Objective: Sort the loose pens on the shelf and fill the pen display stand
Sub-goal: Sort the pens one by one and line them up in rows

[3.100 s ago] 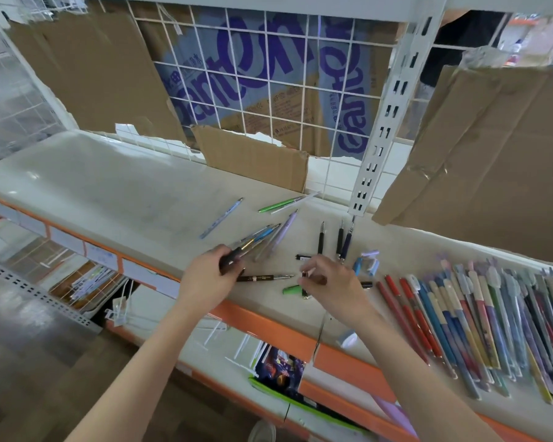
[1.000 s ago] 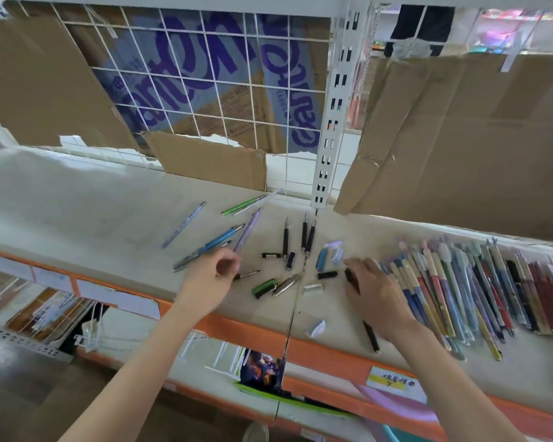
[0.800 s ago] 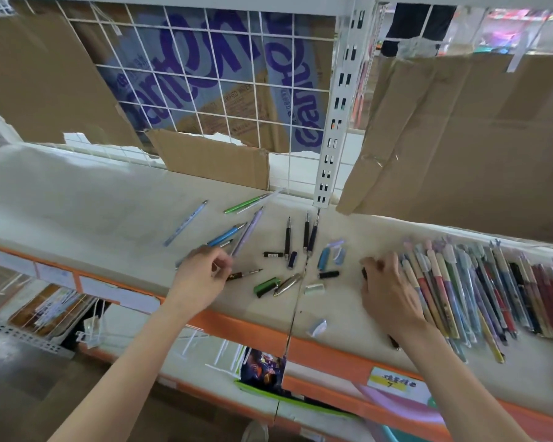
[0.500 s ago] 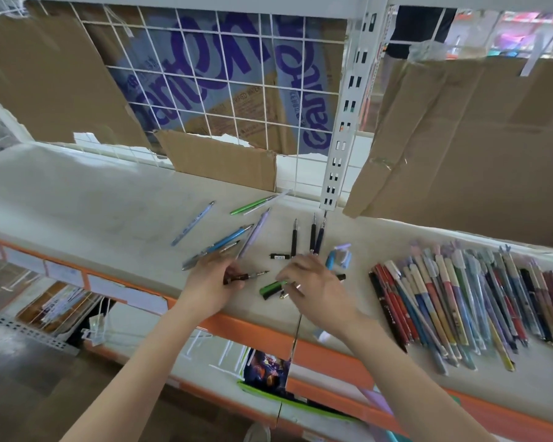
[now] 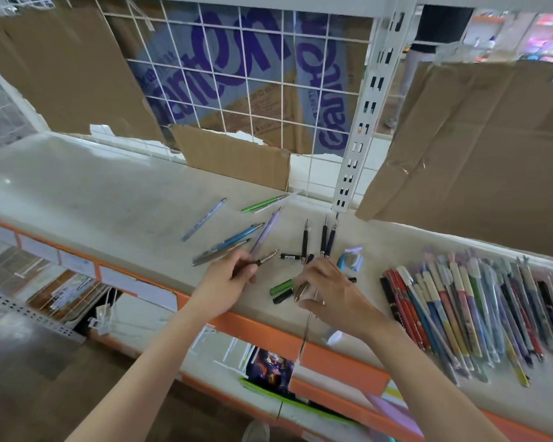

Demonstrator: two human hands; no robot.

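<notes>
Loose pens lie scattered on the pale shelf [image 5: 109, 202]. My left hand [image 5: 225, 279] pinches a dark uncapped fountain pen [image 5: 264, 259], nib pointing up and right. My right hand [image 5: 328, 290] has its fingers curled round a metallic pen cap [image 5: 300, 290] near the front edge. A green cap [image 5: 281, 286] and a black cap [image 5: 283, 297] lie just left of it. Blue and lilac pens [image 5: 237, 239] lie beyond my left hand. Three dark pens [image 5: 323, 237] lie side by side behind my right hand. No display stand is in view.
A long row of sorted coloured pens [image 5: 476, 311] fills the shelf's right side. Torn cardboard [image 5: 233, 161] leans on the wire grid behind; a larger sheet [image 5: 479, 154] hangs at right. A white slotted upright [image 5: 358, 138] stands mid-shelf. The orange front rail [image 5: 268, 333] edges the shelf.
My right hand left the sorted row on the right and came back to the loose caps in the middle. My left hand took hold of the dark fountain pen and lifted it slightly.
</notes>
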